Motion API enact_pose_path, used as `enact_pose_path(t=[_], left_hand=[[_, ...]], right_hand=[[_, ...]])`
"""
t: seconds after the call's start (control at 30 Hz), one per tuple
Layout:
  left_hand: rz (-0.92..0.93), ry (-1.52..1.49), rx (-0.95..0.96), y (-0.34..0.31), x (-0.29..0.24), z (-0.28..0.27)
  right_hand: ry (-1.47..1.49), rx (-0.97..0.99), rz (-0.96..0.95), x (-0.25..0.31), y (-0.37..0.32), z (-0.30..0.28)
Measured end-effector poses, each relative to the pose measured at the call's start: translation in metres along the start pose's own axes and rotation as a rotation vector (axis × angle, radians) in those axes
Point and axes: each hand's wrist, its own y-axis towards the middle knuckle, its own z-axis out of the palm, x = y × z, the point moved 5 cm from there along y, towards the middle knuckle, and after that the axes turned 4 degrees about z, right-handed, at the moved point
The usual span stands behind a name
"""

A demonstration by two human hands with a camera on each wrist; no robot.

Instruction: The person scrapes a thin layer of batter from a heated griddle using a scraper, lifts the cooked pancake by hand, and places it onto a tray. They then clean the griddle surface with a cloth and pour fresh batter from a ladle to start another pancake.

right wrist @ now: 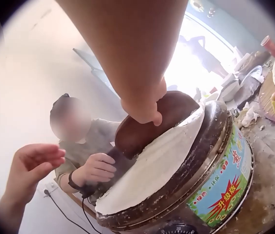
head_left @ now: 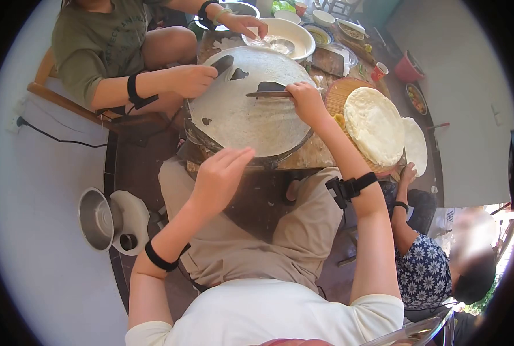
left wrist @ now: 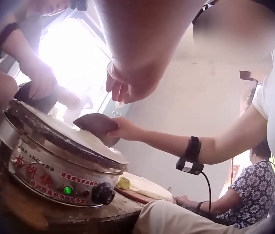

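Observation:
A thin white sheet of batter (head_left: 251, 124) covers most of a round griddle (right wrist: 176, 200), with dark gaps in it. My right hand (head_left: 309, 104) grips a dark, flat scraper (right wrist: 152, 124) whose edge meets the sheet, as the right wrist view shows. My left hand (head_left: 219, 176) is raised in front of the griddle's near edge, fingers loosely extended, holding nothing. In the left wrist view a green light (left wrist: 68, 190) glows on the griddle's metal side. Across the griddle's left part, another person's hand (head_left: 196, 81) holds a second dark scraper (head_left: 223, 64) at the sheet.
A white basin (head_left: 297, 32) with a ladle stands behind the griddle. Right of it, pale round flatbreads (head_left: 374, 127) lie on a woven board (head_left: 339, 92), where another person's hand (head_left: 407, 173) touches one. Bowls and a red cup (head_left: 379, 71) stand farther back. Metal bowl (head_left: 95, 219) at lower left.

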Motion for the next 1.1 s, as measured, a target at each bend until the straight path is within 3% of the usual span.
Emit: enact_pose_path(t=[0.33,0.47,0.87,1.1], left_hand=[[-0.25,-0.057,0.016,-0.071,0.005,-0.018],[-0.248,-0.084,0.006,-0.082,0.006,-0.018],[-0.253,-0.189,0.028,-0.09,0.004,0.0],[-0.267,-0.218,0.048,-0.096,0.007,0.002]], right_hand=[[-0.089,-0.108,0.046,-0.009,0.029,-0.041],[-0.094,0.119,-0.021,0.011,-0.002,-0.046],[-0.147,0.068,0.037,-0.001,-0.012,-0.009],[-0.159,0.208,0.09,-0.009,0.013,-0.009]])
